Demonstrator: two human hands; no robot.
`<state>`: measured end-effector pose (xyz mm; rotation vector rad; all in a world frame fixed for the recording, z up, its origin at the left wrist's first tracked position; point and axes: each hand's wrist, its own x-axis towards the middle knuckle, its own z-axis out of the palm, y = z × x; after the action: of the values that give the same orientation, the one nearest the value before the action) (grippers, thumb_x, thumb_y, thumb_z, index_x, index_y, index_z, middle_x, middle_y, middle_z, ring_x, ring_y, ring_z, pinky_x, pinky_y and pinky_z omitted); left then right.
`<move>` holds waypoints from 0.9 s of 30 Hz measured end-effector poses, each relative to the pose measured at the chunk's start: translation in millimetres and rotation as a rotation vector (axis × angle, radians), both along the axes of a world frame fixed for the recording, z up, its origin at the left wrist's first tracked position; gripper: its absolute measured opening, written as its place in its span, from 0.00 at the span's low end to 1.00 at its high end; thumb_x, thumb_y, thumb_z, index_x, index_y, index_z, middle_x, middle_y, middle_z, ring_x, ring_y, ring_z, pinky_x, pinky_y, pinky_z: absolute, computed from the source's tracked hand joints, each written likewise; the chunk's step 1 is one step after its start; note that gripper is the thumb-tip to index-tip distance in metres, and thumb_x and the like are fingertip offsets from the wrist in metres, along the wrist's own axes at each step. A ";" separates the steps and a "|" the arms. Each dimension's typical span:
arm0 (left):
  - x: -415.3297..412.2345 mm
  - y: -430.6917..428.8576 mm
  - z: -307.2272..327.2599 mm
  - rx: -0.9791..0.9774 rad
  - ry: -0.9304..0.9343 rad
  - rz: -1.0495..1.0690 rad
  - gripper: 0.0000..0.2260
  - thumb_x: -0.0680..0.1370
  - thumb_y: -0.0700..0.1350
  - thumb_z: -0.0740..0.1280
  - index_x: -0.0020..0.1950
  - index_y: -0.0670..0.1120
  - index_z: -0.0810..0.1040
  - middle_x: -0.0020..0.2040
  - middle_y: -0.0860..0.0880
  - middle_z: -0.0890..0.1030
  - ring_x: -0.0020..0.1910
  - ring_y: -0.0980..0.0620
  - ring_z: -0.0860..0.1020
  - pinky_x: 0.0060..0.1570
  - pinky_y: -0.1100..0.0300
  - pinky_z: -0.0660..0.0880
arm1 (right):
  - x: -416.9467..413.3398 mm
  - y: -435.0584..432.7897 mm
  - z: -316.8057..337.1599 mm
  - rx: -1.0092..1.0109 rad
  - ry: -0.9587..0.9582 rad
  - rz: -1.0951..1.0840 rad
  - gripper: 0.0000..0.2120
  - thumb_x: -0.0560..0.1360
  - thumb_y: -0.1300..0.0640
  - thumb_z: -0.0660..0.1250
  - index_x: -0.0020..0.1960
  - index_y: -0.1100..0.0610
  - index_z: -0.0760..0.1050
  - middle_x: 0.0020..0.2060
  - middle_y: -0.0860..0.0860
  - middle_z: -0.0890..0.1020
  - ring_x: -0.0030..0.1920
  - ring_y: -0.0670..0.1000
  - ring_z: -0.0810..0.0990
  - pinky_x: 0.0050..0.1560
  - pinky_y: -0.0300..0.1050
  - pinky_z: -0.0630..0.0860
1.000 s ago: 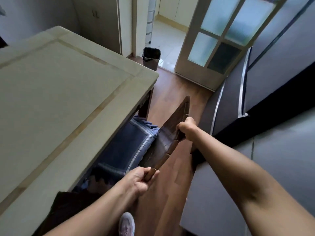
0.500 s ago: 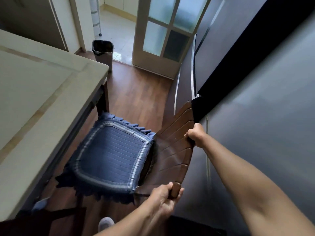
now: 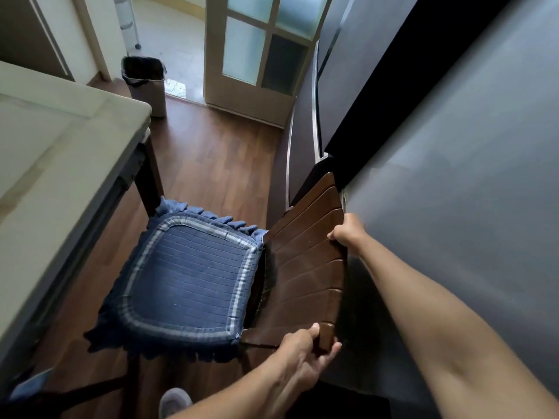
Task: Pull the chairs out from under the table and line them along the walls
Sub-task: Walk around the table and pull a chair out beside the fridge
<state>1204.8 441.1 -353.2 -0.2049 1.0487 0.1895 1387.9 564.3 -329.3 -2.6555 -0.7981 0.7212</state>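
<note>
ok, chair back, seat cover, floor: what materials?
Chair back: dark brown wood by the look, curved slats with a glossy finish that catches light. Seat cover: blue quilted fabric, stitched lines, pale striped border, ruffled edge. Floor: reddish wood-look planks with visible grain; solid wood or laminate can't be told.
</note>
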 end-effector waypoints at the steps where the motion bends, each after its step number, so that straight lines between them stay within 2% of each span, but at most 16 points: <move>1: 1.6 1.5 1.3 0.006 -0.001 -0.008 0.17 0.79 0.35 0.62 0.66 0.31 0.69 0.42 0.36 0.72 0.37 0.40 0.74 0.17 0.51 0.76 | 1.4 1.1 1.4 0.005 -0.005 0.003 0.21 0.70 0.59 0.72 0.61 0.62 0.74 0.59 0.60 0.79 0.59 0.61 0.78 0.58 0.53 0.77; 5: 6.9 2.3 3.8 0.013 0.024 -0.004 0.15 0.78 0.34 0.63 0.64 0.31 0.71 0.43 0.37 0.72 0.38 0.40 0.73 0.18 0.53 0.77 | 5.7 1.9 0.9 0.005 0.014 0.005 0.21 0.70 0.60 0.72 0.62 0.62 0.74 0.59 0.61 0.79 0.59 0.62 0.78 0.59 0.56 0.77; 10: 14.7 1.9 2.4 0.020 0.017 0.000 0.16 0.78 0.34 0.63 0.65 0.31 0.70 0.44 0.37 0.71 0.38 0.40 0.73 0.18 0.54 0.77 | 11.0 3.9 -1.2 0.009 -0.003 0.006 0.19 0.71 0.61 0.71 0.60 0.62 0.74 0.58 0.60 0.79 0.58 0.61 0.79 0.57 0.53 0.78; 14: 21.6 -1.0 1.0 0.019 0.004 -0.007 0.17 0.78 0.35 0.62 0.66 0.31 0.69 0.45 0.37 0.71 0.38 0.40 0.73 0.18 0.54 0.77 | 18.2 3.7 -2.7 -0.003 0.006 -0.006 0.19 0.70 0.62 0.72 0.61 0.62 0.75 0.58 0.61 0.79 0.58 0.61 0.79 0.58 0.56 0.77; 19: 32.3 -2.1 2.1 0.023 -0.022 -0.036 0.17 0.79 0.35 0.62 0.67 0.31 0.67 0.46 0.37 0.70 0.39 0.40 0.73 0.19 0.54 0.77 | 26.8 3.6 -2.7 -0.013 -0.023 -0.035 0.18 0.70 0.64 0.72 0.58 0.63 0.75 0.58 0.62 0.78 0.57 0.62 0.78 0.53 0.50 0.78; 23: 35.4 -1.4 0.2 0.038 -0.052 -0.083 0.17 0.79 0.35 0.61 0.67 0.30 0.67 0.46 0.36 0.71 0.39 0.39 0.73 0.21 0.51 0.79 | 28.4 2.6 -2.3 -0.047 -0.069 -0.036 0.20 0.69 0.62 0.73 0.60 0.64 0.75 0.59 0.62 0.78 0.58 0.63 0.78 0.54 0.51 0.77; 24: 34.9 -1.2 -0.5 0.042 -0.059 -0.104 0.17 0.79 0.36 0.62 0.67 0.31 0.68 0.46 0.36 0.71 0.40 0.39 0.74 0.25 0.50 0.80 | 28.4 2.6 -2.1 -0.056 -0.076 -0.033 0.20 0.69 0.62 0.73 0.60 0.64 0.75 0.59 0.62 0.78 0.59 0.63 0.78 0.55 0.52 0.77; 25: 32.7 -1.1 -1.4 0.047 -0.071 -0.130 0.17 0.79 0.36 0.62 0.67 0.32 0.68 0.46 0.36 0.72 0.41 0.39 0.75 0.34 0.47 0.82 | 28.3 2.4 -1.0 -0.062 -0.081 -0.034 0.21 0.69 0.62 0.73 0.61 0.64 0.74 0.60 0.62 0.78 0.60 0.63 0.77 0.57 0.53 0.77; 27: 23.1 2.4 -2.5 0.082 -0.097 -0.215 0.18 0.79 0.37 0.61 0.69 0.34 0.68 0.51 0.36 0.74 0.51 0.37 0.77 0.55 0.41 0.76 | 25.5 5.7 6.5 -0.054 -0.105 -0.037 0.21 0.70 0.61 0.72 0.61 0.63 0.73 0.61 0.62 0.77 0.61 0.63 0.76 0.60 0.53 0.76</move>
<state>1227.9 443.5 -355.7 -0.0261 0.9574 0.0283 1413.4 570.0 -322.8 -2.7691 -0.7637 0.6068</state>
